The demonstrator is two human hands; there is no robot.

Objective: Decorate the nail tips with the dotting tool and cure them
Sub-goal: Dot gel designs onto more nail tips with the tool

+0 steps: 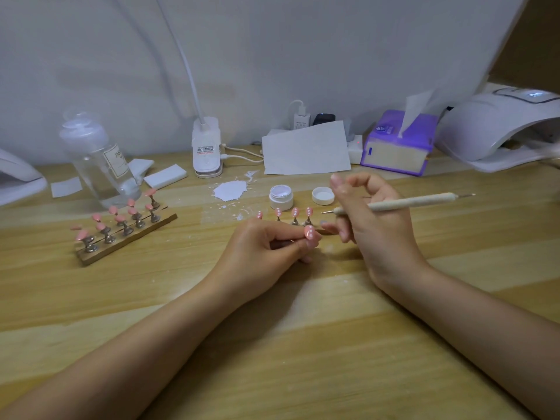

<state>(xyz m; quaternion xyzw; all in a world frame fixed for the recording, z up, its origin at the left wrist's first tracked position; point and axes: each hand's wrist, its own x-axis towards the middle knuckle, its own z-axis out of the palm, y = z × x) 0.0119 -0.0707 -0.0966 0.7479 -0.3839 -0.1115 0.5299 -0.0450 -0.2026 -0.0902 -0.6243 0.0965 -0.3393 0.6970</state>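
Observation:
My left hand (269,244) pinches the small stand of a pink nail tip (309,232) that bears white dots. Just behind it, a row of dotted pink tips (295,214) stands on a low holder. My right hand (369,213) grips the white dotting tool (409,202), which lies across the fingers with its metal point (325,212) aimed left, a short way right of the held tip. An open jar of white gel (281,196) and its lid (323,195) sit behind the row. The white curing lamp (497,131) stands at the far right.
A wooden holder (127,237) with several plain pink tips sits at left beside a clear pump bottle (100,165). A white paint blotch (230,190), a clip lamp base (207,148), a sheet of paper (306,148) and a purple tissue box (398,144) line the back.

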